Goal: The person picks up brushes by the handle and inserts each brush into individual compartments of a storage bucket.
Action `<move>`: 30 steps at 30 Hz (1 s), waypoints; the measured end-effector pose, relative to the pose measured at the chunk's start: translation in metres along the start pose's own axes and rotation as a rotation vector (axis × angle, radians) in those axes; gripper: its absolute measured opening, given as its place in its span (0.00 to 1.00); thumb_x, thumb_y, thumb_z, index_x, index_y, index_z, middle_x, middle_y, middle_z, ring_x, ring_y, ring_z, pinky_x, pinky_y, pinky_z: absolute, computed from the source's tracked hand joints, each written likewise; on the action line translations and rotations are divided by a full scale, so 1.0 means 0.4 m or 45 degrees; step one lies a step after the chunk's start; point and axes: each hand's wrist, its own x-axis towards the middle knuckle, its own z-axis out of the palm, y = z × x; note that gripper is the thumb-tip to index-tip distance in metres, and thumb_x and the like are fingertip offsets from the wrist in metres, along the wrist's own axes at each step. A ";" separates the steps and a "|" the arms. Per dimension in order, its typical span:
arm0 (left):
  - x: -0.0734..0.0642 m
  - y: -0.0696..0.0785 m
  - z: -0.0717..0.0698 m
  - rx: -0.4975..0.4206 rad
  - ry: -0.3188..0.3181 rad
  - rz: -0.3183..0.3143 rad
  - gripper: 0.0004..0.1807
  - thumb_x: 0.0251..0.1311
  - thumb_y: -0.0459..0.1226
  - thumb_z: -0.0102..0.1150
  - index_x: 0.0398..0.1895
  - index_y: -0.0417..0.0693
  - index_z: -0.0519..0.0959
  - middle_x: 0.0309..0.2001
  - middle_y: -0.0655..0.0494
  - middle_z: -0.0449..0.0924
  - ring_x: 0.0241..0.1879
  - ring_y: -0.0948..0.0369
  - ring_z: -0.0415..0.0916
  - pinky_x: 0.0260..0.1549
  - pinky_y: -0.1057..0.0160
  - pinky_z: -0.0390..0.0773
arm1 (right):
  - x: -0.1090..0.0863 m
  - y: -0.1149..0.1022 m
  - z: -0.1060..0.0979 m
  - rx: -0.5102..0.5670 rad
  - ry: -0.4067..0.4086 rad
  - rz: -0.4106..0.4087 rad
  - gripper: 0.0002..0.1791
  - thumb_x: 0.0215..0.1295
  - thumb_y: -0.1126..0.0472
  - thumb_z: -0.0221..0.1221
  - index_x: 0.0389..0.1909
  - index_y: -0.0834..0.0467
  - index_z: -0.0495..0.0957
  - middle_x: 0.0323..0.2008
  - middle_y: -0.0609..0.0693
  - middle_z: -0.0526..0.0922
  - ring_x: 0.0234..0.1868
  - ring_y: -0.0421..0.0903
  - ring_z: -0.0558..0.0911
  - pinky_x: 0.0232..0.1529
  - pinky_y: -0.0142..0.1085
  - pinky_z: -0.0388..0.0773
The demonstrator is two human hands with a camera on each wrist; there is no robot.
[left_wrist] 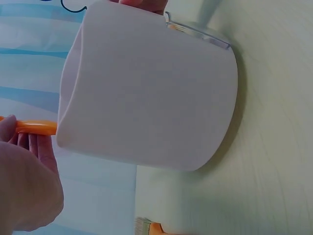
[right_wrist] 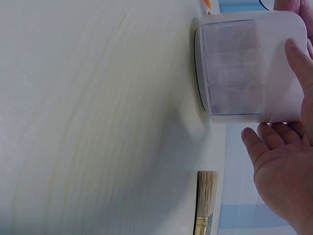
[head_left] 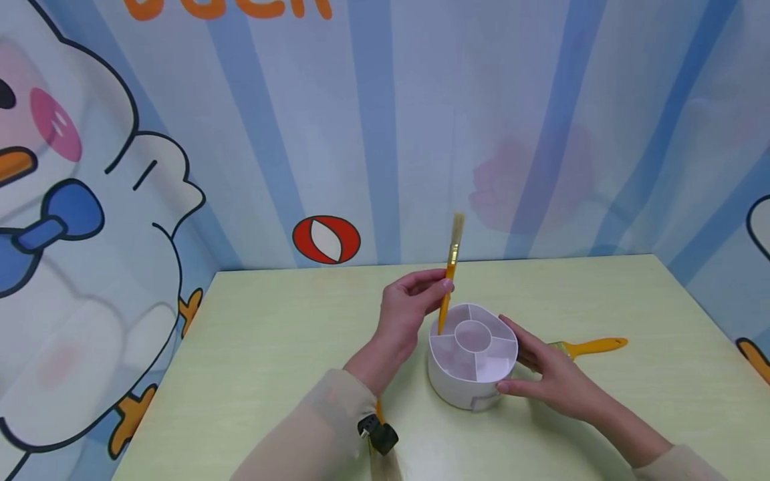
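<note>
Sleeve (head_left: 307, 427) foremost, covering part of one brush (head_left: 385, 466); left grip (head_left: 409, 307) pinches a paintbrush (head_left: 450, 272), handle down in the organizer (head_left: 451, 389) on the bench (head_left: 289, 334); right grip (head_left: 559, 379) holds the organizer's side. A loosened pinch could topple the paintbrush. Left wrist: organizer wall hides the handle's tip. Right wrist: wide brush (right_wrist: 207, 193) cut off.

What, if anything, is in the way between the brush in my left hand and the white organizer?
Nothing visible: your left hand holds the brush handle-down, its tip already within the rim of the white organizer. Your right hand grips the right side, out of the way.
</note>
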 end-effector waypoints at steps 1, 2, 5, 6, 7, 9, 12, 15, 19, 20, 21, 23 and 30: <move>-0.001 -0.002 -0.001 0.008 -0.003 -0.001 0.12 0.66 0.37 0.75 0.52 0.48 0.90 0.47 0.51 0.91 0.50 0.53 0.90 0.55 0.57 0.87 | 0.000 -0.002 0.000 0.001 -0.001 -0.002 0.55 0.66 0.55 0.75 0.86 0.60 0.53 0.79 0.66 0.66 0.71 0.68 0.77 0.64 0.54 0.79; -0.002 -0.004 -0.003 0.011 -0.004 -0.001 0.12 0.66 0.37 0.75 0.52 0.48 0.90 0.47 0.51 0.91 0.49 0.53 0.90 0.56 0.57 0.87 | -0.001 -0.003 -0.001 -0.001 -0.003 -0.003 0.55 0.66 0.55 0.75 0.86 0.60 0.53 0.79 0.66 0.66 0.70 0.68 0.77 0.64 0.55 0.80; -0.005 -0.009 -0.007 0.036 -0.019 -0.001 0.13 0.66 0.38 0.75 0.52 0.48 0.90 0.47 0.51 0.91 0.48 0.56 0.90 0.56 0.57 0.87 | 0.001 -0.005 -0.001 0.013 -0.002 0.000 0.55 0.66 0.55 0.75 0.86 0.60 0.53 0.79 0.66 0.66 0.71 0.67 0.77 0.64 0.54 0.79; -0.006 -0.010 -0.009 0.047 -0.029 0.000 0.13 0.66 0.38 0.75 0.52 0.48 0.90 0.47 0.51 0.91 0.48 0.56 0.89 0.56 0.57 0.87 | 0.001 -0.005 -0.002 0.016 -0.006 -0.004 0.55 0.66 0.55 0.75 0.86 0.60 0.52 0.79 0.66 0.66 0.71 0.68 0.77 0.64 0.54 0.79; -0.007 -0.009 -0.011 0.056 -0.040 -0.001 0.13 0.66 0.38 0.75 0.52 0.47 0.90 0.47 0.51 0.91 0.48 0.57 0.89 0.56 0.57 0.86 | 0.002 -0.004 -0.002 0.022 -0.007 0.003 0.55 0.66 0.55 0.75 0.86 0.60 0.52 0.79 0.66 0.66 0.71 0.68 0.76 0.64 0.54 0.79; -0.011 -0.007 -0.014 0.083 -0.066 0.004 0.13 0.67 0.38 0.75 0.53 0.47 0.90 0.47 0.51 0.91 0.48 0.57 0.89 0.57 0.58 0.86 | 0.004 -0.002 -0.001 0.031 -0.009 0.013 0.55 0.66 0.55 0.75 0.86 0.60 0.52 0.79 0.65 0.65 0.72 0.68 0.76 0.65 0.54 0.79; -0.014 -0.003 -0.020 0.131 -0.100 0.018 0.13 0.67 0.37 0.74 0.53 0.45 0.90 0.48 0.51 0.90 0.48 0.58 0.88 0.57 0.59 0.86 | 0.006 0.002 0.000 0.031 -0.014 0.018 0.55 0.67 0.54 0.75 0.86 0.60 0.52 0.80 0.65 0.65 0.72 0.68 0.75 0.65 0.54 0.78; -0.017 0.000 -0.023 0.201 -0.126 0.037 0.13 0.67 0.36 0.74 0.53 0.45 0.90 0.48 0.52 0.90 0.49 0.58 0.87 0.56 0.59 0.86 | 0.005 0.003 -0.001 0.028 -0.016 0.004 0.55 0.67 0.54 0.74 0.86 0.60 0.52 0.80 0.65 0.64 0.72 0.69 0.75 0.65 0.53 0.78; -0.018 0.002 -0.029 0.328 -0.152 0.070 0.12 0.67 0.37 0.74 0.52 0.48 0.91 0.47 0.55 0.90 0.49 0.58 0.86 0.55 0.60 0.87 | 0.003 0.000 -0.002 0.034 -0.016 -0.006 0.55 0.67 0.55 0.75 0.86 0.59 0.52 0.80 0.64 0.65 0.72 0.67 0.75 0.65 0.49 0.80; -0.018 0.002 -0.030 0.358 -0.156 0.079 0.12 0.66 0.37 0.75 0.51 0.49 0.91 0.46 0.55 0.90 0.49 0.58 0.86 0.54 0.60 0.87 | 0.002 0.000 -0.002 0.035 -0.015 -0.010 0.55 0.67 0.55 0.75 0.86 0.59 0.52 0.80 0.64 0.65 0.72 0.67 0.75 0.65 0.48 0.80; -0.018 0.003 -0.032 0.392 -0.160 0.089 0.12 0.66 0.37 0.75 0.51 0.49 0.91 0.46 0.56 0.90 0.48 0.58 0.86 0.54 0.60 0.87 | 0.002 0.001 -0.002 0.032 -0.016 -0.019 0.55 0.67 0.55 0.74 0.86 0.59 0.52 0.80 0.65 0.65 0.72 0.68 0.75 0.65 0.48 0.80; -0.018 0.004 -0.035 0.448 -0.171 0.102 0.12 0.65 0.37 0.76 0.51 0.50 0.91 0.46 0.57 0.90 0.48 0.59 0.87 0.52 0.61 0.87 | 0.002 0.000 -0.002 0.029 -0.012 -0.020 0.55 0.67 0.55 0.75 0.86 0.60 0.52 0.80 0.64 0.65 0.72 0.67 0.76 0.65 0.47 0.81; -0.020 0.017 -0.037 0.597 -0.219 0.095 0.11 0.65 0.36 0.76 0.49 0.50 0.91 0.44 0.59 0.91 0.45 0.60 0.88 0.50 0.61 0.88 | 0.000 -0.003 -0.002 0.026 -0.011 -0.031 0.55 0.66 0.56 0.75 0.85 0.62 0.52 0.79 0.65 0.65 0.71 0.67 0.76 0.64 0.48 0.81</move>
